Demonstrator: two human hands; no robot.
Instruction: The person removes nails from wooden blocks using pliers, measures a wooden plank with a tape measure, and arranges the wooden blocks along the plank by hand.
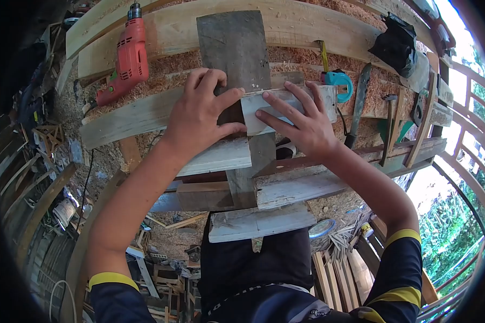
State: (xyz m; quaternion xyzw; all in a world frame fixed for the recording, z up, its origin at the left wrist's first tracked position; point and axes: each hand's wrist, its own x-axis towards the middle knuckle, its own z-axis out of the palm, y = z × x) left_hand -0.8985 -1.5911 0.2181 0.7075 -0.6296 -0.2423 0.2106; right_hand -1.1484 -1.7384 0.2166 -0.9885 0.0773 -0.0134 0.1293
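Note:
A short white-painted wooden block lies across a dark upright plank. My left hand is at the block's left end, thumb and index fingertip at its lower and upper corners, the other fingers curled. From the right, my right hand rests over the same block, fingers spread across its face and top edge. Just below my left hand lies a pale board. A blue tape measure, its yellow blade out, lies beyond the right fingers.
A red power drill lies at upper left. A long-bladed tool, a hammer and a black plastic bag are on the right. Wood shavings cover the bench between long planks. Another white board lies near my lap.

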